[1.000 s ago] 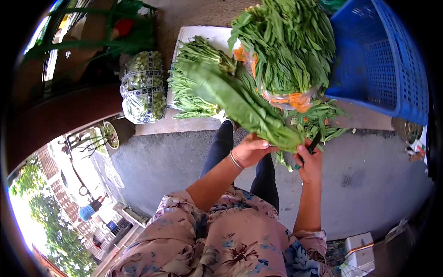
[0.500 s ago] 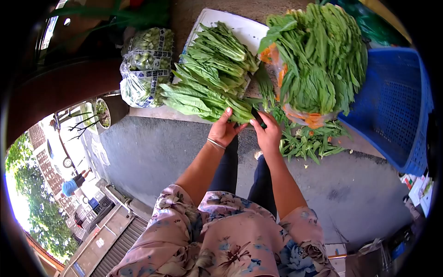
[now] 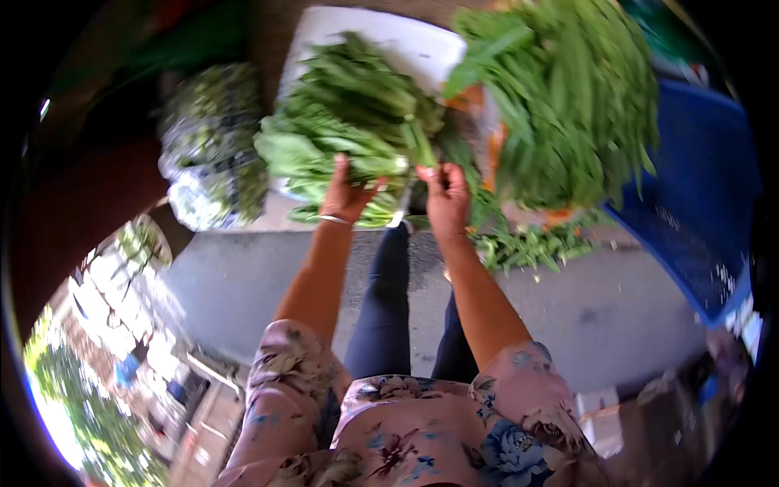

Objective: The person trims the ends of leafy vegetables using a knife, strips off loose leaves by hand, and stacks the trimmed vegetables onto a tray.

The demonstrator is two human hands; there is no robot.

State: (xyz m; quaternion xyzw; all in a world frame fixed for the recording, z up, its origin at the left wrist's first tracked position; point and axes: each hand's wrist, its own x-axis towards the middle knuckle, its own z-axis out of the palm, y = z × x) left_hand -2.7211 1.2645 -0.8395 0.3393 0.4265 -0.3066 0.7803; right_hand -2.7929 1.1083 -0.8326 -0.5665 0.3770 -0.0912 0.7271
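Note:
My left hand (image 3: pixel 350 197) is at the near side of a bunch of leaf lettuce (image 3: pixel 304 150), thumb and fingers apart around its leaves. The bunch's pale cut end points right. Just beyond that end, my right hand (image 3: pixel 448 196) has its fingers closed, with a short green leaf stalk (image 3: pixel 419 144) at the fingertips. A narrow pale strip (image 3: pixel 399 209) shows between the hands; blur hides whether it is a blade or an edge. More lettuce (image 3: pixel 357 81) lies behind on a white tray (image 3: pixel 406 31).
A large heap of long green leaves (image 3: pixel 568 105) stands at right on orange-marked plastic, beside a blue crate (image 3: pixel 690 162). Loose trimmings (image 3: pixel 531 247) lie below it. Wrapped vegetables (image 3: pixel 213 146) sit at left. My legs (image 3: pixel 381 300) stand on grey paving (image 3: pixel 535 325).
Both hands have moved left and up, and the lettuce bunch has shifted toward the tray. The dark knife seen in my right hand is no longer plainly visible. The view has shifted and blurred.

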